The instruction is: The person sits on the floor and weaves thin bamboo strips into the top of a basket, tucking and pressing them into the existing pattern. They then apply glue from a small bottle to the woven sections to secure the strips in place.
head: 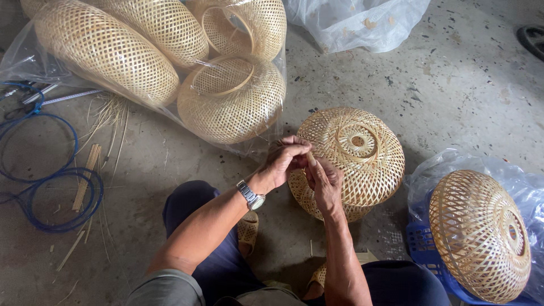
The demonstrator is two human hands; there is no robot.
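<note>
I am sitting low over a stained grey concrete floor (453,85), littered with bamboo slivers. At the floor's far left corner a clear plastic bag (34,51) lies on its side, packed with four round woven bamboo shades (113,54) in pale straw colour. Along the far edge, right of middle, a second clear bag (357,22) sits crumpled, with only a few small scraps showing through it. At the near right corner a blue plastic crate (422,249), lined with more clear plastic, carries one finished dome-shaped shade (479,235) tipped on its side. By the left edge blue cord (56,192) lies coiled in loops, with short flat bamboo sticks (88,175) beside it. In the middle of the floor, just beyond my knees, stands the woven bamboo lampshade (354,158) I am working on, its ringed opening facing up. My left hand (286,158), a metal wristwatch (251,196) on its wrist, has its fingers curled and pinched together at the shade's near left rim. My right hand (324,182) rests against the same rim just beside it, fingers bent and closed, thumb meeting the left fingertips. Both pinch at the weave; what strip they grip I cannot make out.
</note>
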